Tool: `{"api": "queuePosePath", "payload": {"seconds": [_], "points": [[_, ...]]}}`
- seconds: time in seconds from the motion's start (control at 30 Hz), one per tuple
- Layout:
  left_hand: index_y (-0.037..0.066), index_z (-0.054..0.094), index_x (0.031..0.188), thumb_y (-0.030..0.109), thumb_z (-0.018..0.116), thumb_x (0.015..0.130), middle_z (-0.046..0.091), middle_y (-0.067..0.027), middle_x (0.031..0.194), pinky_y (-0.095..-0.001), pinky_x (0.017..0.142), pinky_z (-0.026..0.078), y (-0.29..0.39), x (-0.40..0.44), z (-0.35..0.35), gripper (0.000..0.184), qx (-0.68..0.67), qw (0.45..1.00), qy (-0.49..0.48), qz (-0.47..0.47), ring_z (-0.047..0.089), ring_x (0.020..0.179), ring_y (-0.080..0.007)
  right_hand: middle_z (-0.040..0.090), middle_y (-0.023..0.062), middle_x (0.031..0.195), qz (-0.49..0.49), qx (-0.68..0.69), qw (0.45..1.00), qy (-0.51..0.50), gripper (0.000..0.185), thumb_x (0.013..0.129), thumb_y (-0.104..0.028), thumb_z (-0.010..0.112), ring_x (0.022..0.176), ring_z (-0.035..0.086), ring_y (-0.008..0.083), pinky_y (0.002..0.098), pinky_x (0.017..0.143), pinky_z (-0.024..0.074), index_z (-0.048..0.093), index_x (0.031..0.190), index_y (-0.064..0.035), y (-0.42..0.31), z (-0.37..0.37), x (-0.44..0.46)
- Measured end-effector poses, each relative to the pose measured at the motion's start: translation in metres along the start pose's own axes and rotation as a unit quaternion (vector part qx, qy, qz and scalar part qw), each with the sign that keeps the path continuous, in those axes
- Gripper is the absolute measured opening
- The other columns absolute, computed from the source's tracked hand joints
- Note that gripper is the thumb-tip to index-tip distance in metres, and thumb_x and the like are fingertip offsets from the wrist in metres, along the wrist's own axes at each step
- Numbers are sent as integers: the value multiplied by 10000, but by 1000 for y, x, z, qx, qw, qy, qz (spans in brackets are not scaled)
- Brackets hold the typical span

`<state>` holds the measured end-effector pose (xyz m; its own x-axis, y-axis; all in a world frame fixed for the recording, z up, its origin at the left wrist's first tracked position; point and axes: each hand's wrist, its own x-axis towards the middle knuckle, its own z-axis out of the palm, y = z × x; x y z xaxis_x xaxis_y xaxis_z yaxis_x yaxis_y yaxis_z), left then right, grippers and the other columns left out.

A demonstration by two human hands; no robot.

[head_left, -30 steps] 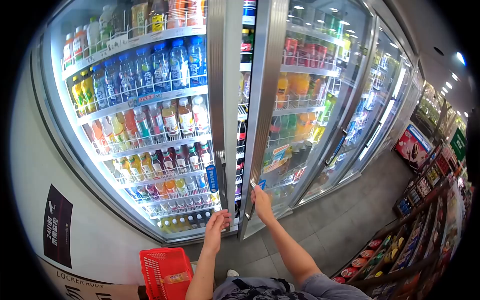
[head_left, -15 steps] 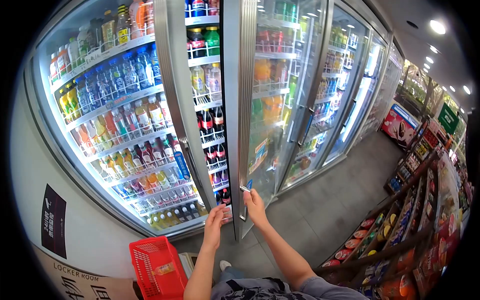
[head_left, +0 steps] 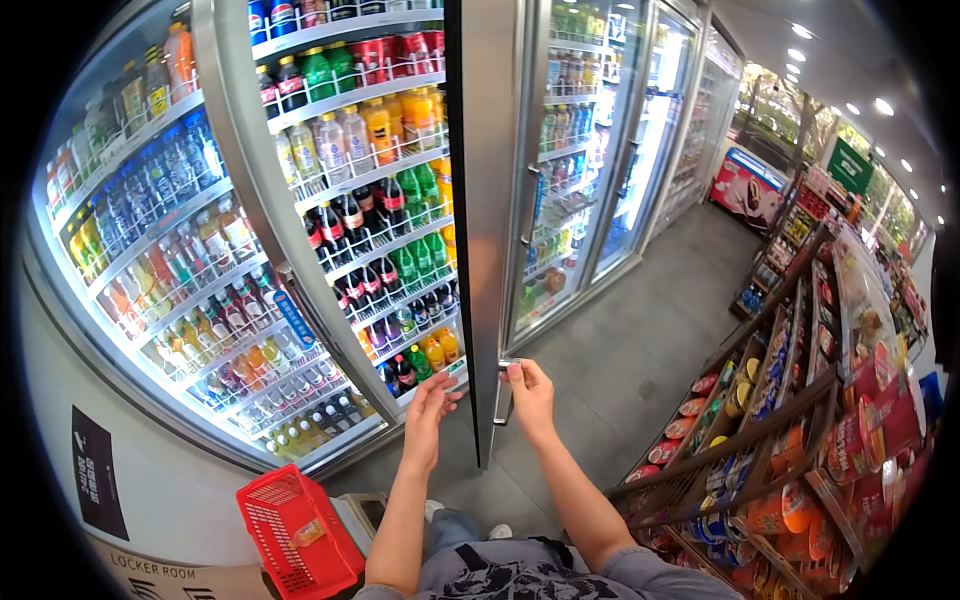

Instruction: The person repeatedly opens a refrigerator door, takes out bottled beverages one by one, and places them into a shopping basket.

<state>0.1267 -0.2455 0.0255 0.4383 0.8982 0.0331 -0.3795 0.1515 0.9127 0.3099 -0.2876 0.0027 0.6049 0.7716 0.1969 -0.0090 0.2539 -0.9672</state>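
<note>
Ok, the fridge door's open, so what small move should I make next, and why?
I'd probably reach the left hand toward the bottles: it looks empty, the door stands open, leaving them uncovered, and the right hand grips the handle.

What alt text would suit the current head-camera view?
A person's right hand holds the handle of an open drinks-cooler door, while the left hand, loosely curled and apparently empty, is raised left of the door. Bottles and cans line the lit shelves; a red basket is at lower left.
</note>
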Motion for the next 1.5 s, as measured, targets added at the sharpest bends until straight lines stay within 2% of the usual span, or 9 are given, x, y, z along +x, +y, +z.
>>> {"api": "queuePosePath", "payload": {"seconds": [0.07,0.43,0.7,0.83,0.9,1.0,1.07,1.27,1.5], "points": [[52,519,1308,215,473,1025,589,-87,1260,-291,907,442,-8,2,12,330,0,1000,-9,-3,581,1047,-142,666,-3,903,-17,37,998,46,293,947,-248,663,811,579,51,200,734,455,659,1048,28,-7,-18,0],[60,437,1426,190,471,1020,499,-103,1409,-330,999,422,-28,15,75,428,13,998,-60,0,529,1226,-199,681,43,990,-33,59,975,213,314,972,-234,624,911,597,99,250,856,462,668,1088,55,-30,-116,15],[56,431,1428,171,461,1014,496,-124,1411,-332,998,426,-26,32,97,431,14,997,-75,-21,529,1226,-201,651,-18,894,-10,46,955,294,313,984,-254,597,797,553,53,206,725,446,686,1096,25,-38,-202,52],[55,431,1426,176,466,1011,502,-127,1407,-331,994,427,-32,39,86,434,17,997,-82,-5,532,1220,-201,677,59,969,-163,-25,885,436,297,1002,-209,522,938,598,138,309,884,462,666,1102,30,-67,-220,65],[52,432,1423,184,470,1010,503,-128,1407,-330,986,431,-38,42,75,435,10,997,-77,-25,540,1207,-201,661,60,932,-203,-52,853,478,271,1006,-211,509,884,596,142,299,845,466,652,1006,20,-91,-198,58],[47,434,1416,203,479,1011,517,-128,1389,-320,970,444,-50,53,59,436,11,997,-64,-29,558,1176,-195,590,42,801,-241,-56,892,379,244,998,-164,479,770,553,120,270,743,448,577,832,-15,-84,-155,45],[56,436,1411,218,490,1013,538,-127,1364,-310,952,457,-56,65,44,434,19,997,-60,-39,577,1151,-191,602,47,808,-291,-91,904,298,186,978,-118,504,748,556,118,256,712,452,597,864,-5,-71,-117,44],[54,440,1398,240,484,1020,555,-133,1340,-327,955,461,-21,120,-18,423,15,999,-23,-23,591,1142,-210,643,47,779,-148,4,977,152,199,993,-139,528,693,605,101,236,664,491,636,938,20,-5,-3,105],[43,463,1375,248,478,1026,589,-141,1284,-334,935,466,44,199,-113,405,21,997,63,46,610,1090,-197,650,55,804,-149,-12,988,-47,194,1003,-125,509,737,614,101,241,686,496,632,1005,25,18,143,195]]}}
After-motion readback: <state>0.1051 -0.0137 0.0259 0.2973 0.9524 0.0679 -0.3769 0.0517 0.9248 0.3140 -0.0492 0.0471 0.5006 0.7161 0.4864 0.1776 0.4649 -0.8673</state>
